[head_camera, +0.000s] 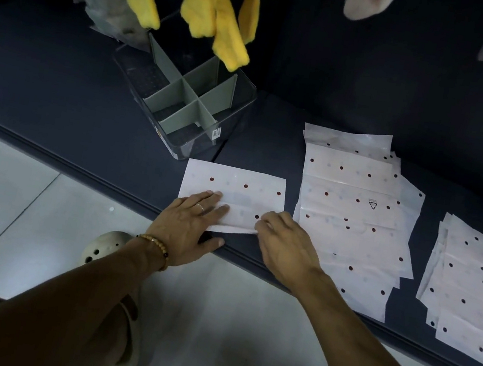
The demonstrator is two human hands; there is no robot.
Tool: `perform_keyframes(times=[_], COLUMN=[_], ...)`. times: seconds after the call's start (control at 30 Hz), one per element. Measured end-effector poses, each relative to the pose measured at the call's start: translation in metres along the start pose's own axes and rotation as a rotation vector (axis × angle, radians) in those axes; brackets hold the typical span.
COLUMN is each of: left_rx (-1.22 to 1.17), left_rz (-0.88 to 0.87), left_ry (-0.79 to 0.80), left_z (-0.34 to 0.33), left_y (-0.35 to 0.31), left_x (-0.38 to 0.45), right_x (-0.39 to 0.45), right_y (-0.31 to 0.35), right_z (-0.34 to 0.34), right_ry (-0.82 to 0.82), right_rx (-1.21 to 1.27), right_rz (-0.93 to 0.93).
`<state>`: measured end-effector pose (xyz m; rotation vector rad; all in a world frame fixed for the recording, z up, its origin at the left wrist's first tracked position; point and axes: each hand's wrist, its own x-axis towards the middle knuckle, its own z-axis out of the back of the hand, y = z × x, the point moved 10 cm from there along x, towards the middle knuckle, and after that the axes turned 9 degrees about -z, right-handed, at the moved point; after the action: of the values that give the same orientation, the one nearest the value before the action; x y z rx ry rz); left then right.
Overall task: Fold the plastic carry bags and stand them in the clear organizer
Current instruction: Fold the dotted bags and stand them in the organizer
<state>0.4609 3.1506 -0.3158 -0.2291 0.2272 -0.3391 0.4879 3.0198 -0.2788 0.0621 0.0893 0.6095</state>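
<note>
Keep your left hand (pixel 192 222) flat, fingers straight, pinning the dotted carry bag (pixel 232 194); your right hand (pixel 283 241) pinches its folded edge—crease it squarely.

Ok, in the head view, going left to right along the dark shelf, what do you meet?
Clear organizer → bag being folded, under the left hand and right hand → pile of red-dotted bags → pile of black-dotted bags.
</note>
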Motion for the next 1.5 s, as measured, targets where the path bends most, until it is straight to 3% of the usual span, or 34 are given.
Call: perform_keyframes(times=[0.1, 0.2, 0.3, 0.37, 0.43, 0.53, 0.63, 0.77, 0.87, 1.07, 1.13, 1.2, 1.3, 1.33, 1.43, 1.5], left_rx=[-0.026, -0.152, -0.243, -0.281, -0.376, -0.424, -0.361, -0.311, -0.242, -0.102, -0.080, -0.031, 0.051, 0.028, -0.026, -0.040], left_rz=[-0.017, -0.014, 0.048, 0.078, 0.145, 0.348, 0.528, 0.726, 0.775, 0.717, 0.682, 0.520, 0.097, 0.036, 0.007, -0.007], left_ry=[-0.017, -0.052, 0.011, 0.046, -0.039, -0.160, -0.167, -0.163, -0.169, -0.153, -0.255, -0.382, -0.276, -0.231, -0.173, -0.113], left_z=[0.007, 0.020, 0.024, 0.024, 0.032, 0.040, 0.037, 0.030, 0.031, 0.035, 0.046, 0.058, 0.040, 0.032, 0.019, 0.010], left_y=[0.000, 0.001, 0.004, 0.007, 0.018, 0.048, 0.067, 0.084, 0.091, 0.094, 0.090, 0.076, 0.044, 0.041, 0.048, 0.052], left_x=[0.000, 0.000, -0.002, -0.004, -0.006, -0.010, -0.011, -0.014, -0.012, -0.010, -0.013, -0.011, 0.000, -0.001, -0.007, -0.005], right_x=[0.005, 0.003, -0.004, -0.004, -0.001, 0.008, 0.015, 0.029, 0.037, 0.038, 0.036, 0.035, 0.035, 0.034, 0.031, 0.033], right_y=[-0.016, -0.030, -0.041, -0.052, -0.066, -0.076, -0.081, -0.081, -0.082, -0.084, -0.084, -0.083, -0.079, -0.078, -0.073, -0.059], right_z=[0.009, 0.004, -0.006, -0.007, -0.008, -0.011, -0.015, -0.015, -0.013, -0.016, -0.016, -0.014, -0.011, -0.010, -0.001, 0.012], right_ry=[-0.011, 0.087, 0.180, 0.129, 0.056, 0.013, 0.003, -0.002, -0.011, -0.023, -0.035, -0.048, -0.063, -0.062, -0.110, -0.198], right_rx=[0.215, 0.349, 0.451, 0.568, 0.643, 0.603, 0.562, 0.449, 0.369, 0.378, 0.397, 0.396, 0.376, 0.368, 0.319, 0.175], right_rz=[-0.148, -0.251, -0.350, -0.442, -0.559, -0.695, -0.771, -0.755, -0.747, -0.808, -0.822, -0.828, -0.818, -0.814, -0.810, -0.712])
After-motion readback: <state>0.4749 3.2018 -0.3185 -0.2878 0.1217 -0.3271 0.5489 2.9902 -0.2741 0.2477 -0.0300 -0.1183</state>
